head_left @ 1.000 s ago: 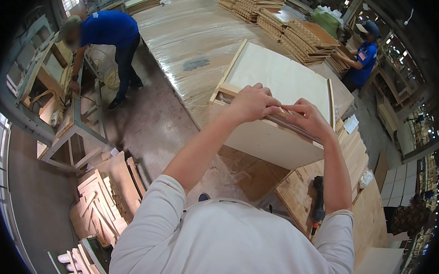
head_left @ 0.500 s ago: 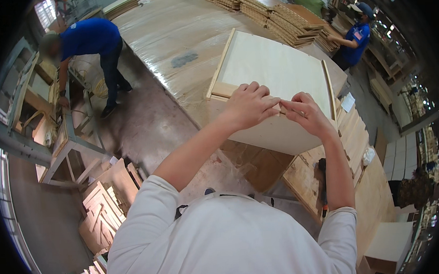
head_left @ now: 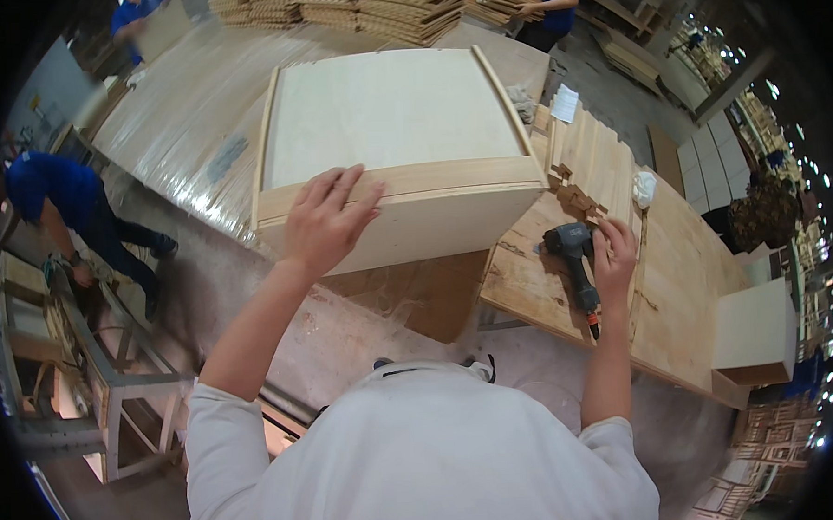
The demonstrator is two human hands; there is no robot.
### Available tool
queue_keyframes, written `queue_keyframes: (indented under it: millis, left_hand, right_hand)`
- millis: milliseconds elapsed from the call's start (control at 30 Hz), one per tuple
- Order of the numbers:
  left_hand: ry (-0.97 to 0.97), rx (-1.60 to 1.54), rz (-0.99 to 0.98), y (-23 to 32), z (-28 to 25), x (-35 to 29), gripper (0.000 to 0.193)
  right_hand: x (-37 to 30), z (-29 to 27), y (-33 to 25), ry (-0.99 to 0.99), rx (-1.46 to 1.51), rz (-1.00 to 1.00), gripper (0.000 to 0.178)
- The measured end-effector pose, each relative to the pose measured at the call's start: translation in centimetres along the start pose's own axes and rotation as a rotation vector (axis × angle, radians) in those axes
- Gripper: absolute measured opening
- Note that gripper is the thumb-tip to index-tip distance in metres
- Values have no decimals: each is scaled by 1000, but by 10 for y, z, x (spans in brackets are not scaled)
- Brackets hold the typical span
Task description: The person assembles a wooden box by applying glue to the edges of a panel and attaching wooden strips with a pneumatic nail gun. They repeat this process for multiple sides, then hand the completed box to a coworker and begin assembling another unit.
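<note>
A pale, drawer-like wooden box (head_left: 387,113), with raised strips along its edges, sits in front of me. My left hand (head_left: 326,217) lies on the near wooden strip (head_left: 450,177) of the box, fingers stretched out over it. On the wooden work surface to the right lies a black air nail gun (head_left: 580,271) with an orange-red tip at its lower end. Close beside it, my right hand (head_left: 613,259) is open with partly bent fingers. Whether the fingers touch the gun is hard to make out. Several small brown pieces (head_left: 574,195) lie just beyond that hand.
Stacked brown slatted panels (head_left: 378,11) stand at the far side of the plastic-covered table (head_left: 169,131). A person in blue (head_left: 70,201) bends over a frame at left; others work at the back. A white box (head_left: 754,329) stands at right.
My hands were together at the near edge of the box and have parted. The right has moved right to the nail gun; the left rests flat on the strip. The view has turned right.
</note>
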State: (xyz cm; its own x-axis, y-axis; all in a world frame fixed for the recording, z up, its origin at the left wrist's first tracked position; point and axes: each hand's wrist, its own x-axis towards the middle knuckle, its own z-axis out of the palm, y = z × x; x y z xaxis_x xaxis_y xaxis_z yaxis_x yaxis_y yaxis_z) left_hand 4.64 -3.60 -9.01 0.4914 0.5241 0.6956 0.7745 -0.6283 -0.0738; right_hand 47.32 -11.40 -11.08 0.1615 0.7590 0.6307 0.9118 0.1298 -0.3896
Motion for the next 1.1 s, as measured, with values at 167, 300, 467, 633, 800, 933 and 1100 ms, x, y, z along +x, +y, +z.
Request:
queue_keyframes:
  millis: [167,300,467,633,800,933,1100]
  left_hand:
    - [-81,20,-13,37,3,39,40]
    - [-106,-23,-32,129,36,95,40]
    - [-94,36,-58,140,78,105,40]
    - [-231,-122,82,151,33,98,34]
    - [-243,-141,12,158,-2,50,35]
    - [-205,-141,-66,169,-2,40,35]
    - [-176,-209,-103,179,-1,50,31]
  right_hand:
    - [-63,-18,100,-246,-138,393,57]
    - [-69,-7,101,-684,-199,559,86]
    - [-76,18,121,-739,-296,366,95]
    - [-59,18,142,-772,-129,436,92]
    - [-34,-40,158,-622,682,567,85]
    - [-50,-74,126,-424,1459,472,59]
    - [-69,-54,97,-691,1490,491,11]
